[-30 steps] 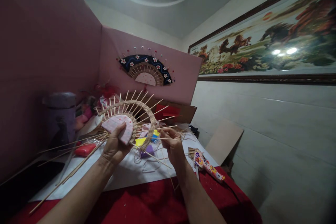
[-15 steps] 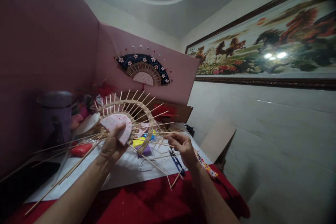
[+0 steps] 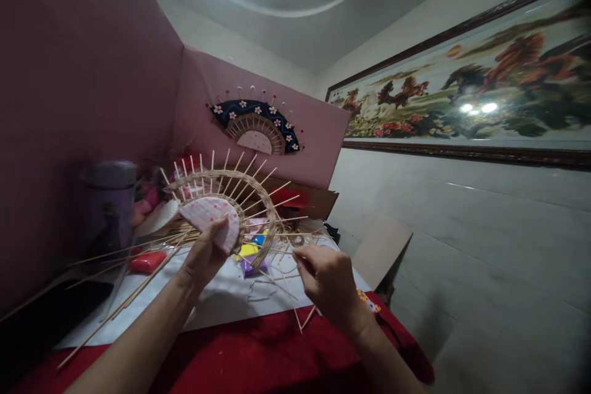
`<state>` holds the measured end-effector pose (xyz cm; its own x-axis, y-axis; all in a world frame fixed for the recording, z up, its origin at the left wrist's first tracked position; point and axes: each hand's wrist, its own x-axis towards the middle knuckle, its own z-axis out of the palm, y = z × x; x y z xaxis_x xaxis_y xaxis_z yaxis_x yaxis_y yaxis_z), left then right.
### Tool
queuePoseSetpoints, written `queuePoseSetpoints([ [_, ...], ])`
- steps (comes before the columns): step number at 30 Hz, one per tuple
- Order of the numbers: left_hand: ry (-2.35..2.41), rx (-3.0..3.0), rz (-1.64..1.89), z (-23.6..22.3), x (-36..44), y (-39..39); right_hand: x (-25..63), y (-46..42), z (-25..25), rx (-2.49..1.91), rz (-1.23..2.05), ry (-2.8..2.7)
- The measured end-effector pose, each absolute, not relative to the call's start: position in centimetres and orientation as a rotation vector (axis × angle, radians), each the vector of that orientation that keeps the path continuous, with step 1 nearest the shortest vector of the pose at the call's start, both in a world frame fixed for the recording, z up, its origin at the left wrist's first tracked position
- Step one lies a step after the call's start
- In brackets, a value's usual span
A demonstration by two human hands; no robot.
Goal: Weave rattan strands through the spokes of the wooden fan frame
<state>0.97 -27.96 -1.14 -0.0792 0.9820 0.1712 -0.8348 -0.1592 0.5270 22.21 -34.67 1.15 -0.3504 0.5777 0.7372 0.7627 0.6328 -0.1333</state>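
My left hand (image 3: 203, 257) grips the pink semicircular centre (image 3: 210, 218) of a half-woven rattan fan frame (image 3: 240, 194), held upright with thin spokes fanning out. My right hand (image 3: 325, 280) is below and right of it, fingers pinched on a thin rattan strand (image 3: 281, 250) that runs back to the frame's lower edge. Long loose rattan sticks (image 3: 124, 271) trail from the frame to the left over the table.
A white sheet (image 3: 221, 305) lies on a red tablecloth (image 3: 258, 357). A purple flask (image 3: 108, 203), a red item (image 3: 148, 261) and coloured blocks (image 3: 249, 255) sit on the table. A finished dark fan (image 3: 256, 123) hangs on the pink board. Cardboard (image 3: 381, 246) leans at right.
My right hand has dropped lower and right, pulling the strand away from the frame. The frame has risen slightly in my left hand. The blue clippers seen half a second ago are now covered.
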Motion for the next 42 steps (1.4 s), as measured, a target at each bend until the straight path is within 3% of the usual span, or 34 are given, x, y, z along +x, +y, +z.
queuePoseSetpoints([
  [4, 0.322, 0.643, 1.644, -1.5, 1.2, -27.9, 21.3, -35.1, 0.7, -1.073, -0.373, -2.131],
  [18, 0.286, 0.633, 1.618, -1.4, 0.9, -28.0, 22.1, -35.4, -0.3, -0.984, -0.098, -2.074],
  [20, 0.271, 0.617, 1.609, -1.4, 0.8, -28.0, 22.3, -35.4, -0.3, -0.989, 0.054, -2.018],
  [25, 0.276, 0.589, 1.557, -1.4, 0.7, -28.0, 22.7, -34.4, -0.2, -0.842, 0.880, -1.746],
  [27, 0.274, 0.562, 1.556, -1.3, 0.8, -28.0, 22.7, -33.7, -0.6, -0.793, 1.060, -1.671],
  [42, 0.271, 0.462, 1.544, -1.2, 1.3, -28.2, 18.6, -33.4, -3.8, -0.782, 0.799, -1.624],
])
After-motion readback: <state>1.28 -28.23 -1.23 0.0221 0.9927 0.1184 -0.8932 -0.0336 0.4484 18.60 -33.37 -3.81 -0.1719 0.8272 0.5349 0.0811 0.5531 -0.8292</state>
